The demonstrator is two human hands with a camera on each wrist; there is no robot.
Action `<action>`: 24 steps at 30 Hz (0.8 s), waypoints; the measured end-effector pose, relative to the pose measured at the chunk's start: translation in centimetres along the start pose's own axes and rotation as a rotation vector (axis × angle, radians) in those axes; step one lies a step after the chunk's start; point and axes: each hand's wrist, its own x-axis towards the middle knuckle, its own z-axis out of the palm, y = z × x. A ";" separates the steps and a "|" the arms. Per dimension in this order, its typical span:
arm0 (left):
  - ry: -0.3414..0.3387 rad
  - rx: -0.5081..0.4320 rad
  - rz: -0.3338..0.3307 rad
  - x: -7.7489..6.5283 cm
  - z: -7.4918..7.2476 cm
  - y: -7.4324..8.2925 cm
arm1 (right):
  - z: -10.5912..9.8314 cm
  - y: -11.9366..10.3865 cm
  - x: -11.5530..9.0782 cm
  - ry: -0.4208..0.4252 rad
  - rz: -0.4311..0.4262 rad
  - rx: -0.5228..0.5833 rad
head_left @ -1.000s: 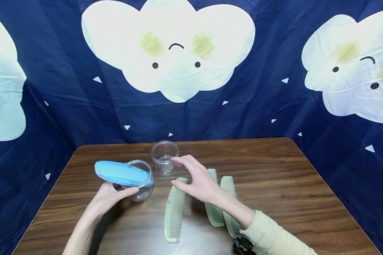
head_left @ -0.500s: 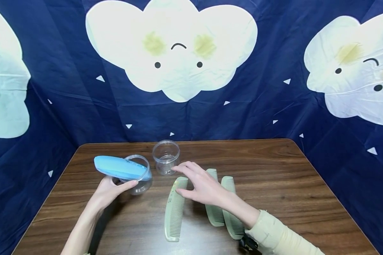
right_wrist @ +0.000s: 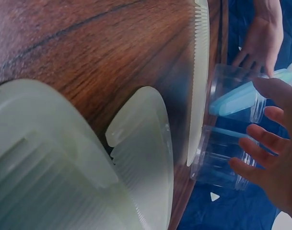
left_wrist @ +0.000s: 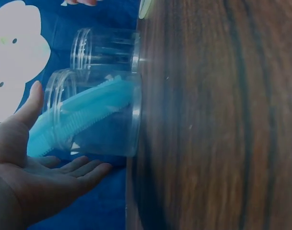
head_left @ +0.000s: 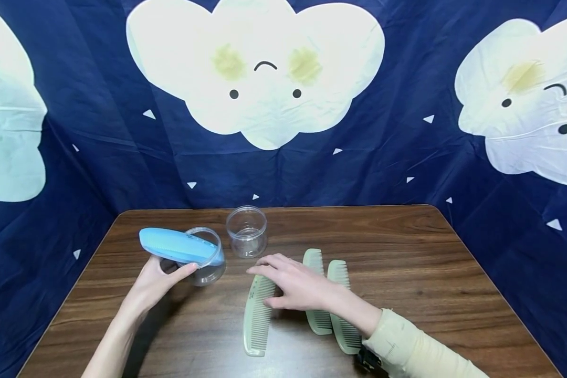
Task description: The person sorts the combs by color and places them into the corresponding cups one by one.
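Observation:
A clear plastic jar (head_left: 212,275) stands on the table, and a blue comb (head_left: 167,242) leans in it with one end sticking out to the left. My left hand (head_left: 148,289) is spread beside this jar, thumb near its rim and fingers extended in the left wrist view (left_wrist: 35,167). My right hand (head_left: 297,283) hovers over the upper end of a pale green comb (head_left: 255,328), fingers slightly bent and holding nothing. Part of that comb is hidden beneath the hand. Two more green combs (head_left: 318,321) lie to its right, partly covered by my forearm.
Behind the first jar stands a second clear jar (head_left: 247,241). A brown wooden table (head_left: 453,294) carries everything, its far edge against a dark blue cloth (head_left: 274,178) with white clouds. A small black object (head_left: 369,362) sits by my right sleeve (head_left: 401,336).
My right hand has moved down from near the back jar to over the nearest green comb. The jar with the blue comb has shifted slightly away, and my left hand has moved a little left.

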 end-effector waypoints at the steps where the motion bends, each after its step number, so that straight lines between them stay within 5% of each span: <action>1: 0.007 -0.014 0.011 -0.2 -0.2 0.1 | 0.1 0.0 0.0 -0.010 -0.006 -0.002; 8: 0.098 -0.042 0.017 -1.3 -1.5 0.8 | 1.0 0.1 0.1 -0.061 -0.061 -0.064; 14: 0.109 -0.097 0.016 -1.6 -2.7 1.4 | 1.2 -0.3 0.4 -0.121 -0.110 -0.168; 24: 0.168 -0.032 0.045 -1.9 -3.3 3.0 | 1.5 -0.9 0.7 -0.183 -0.171 -0.256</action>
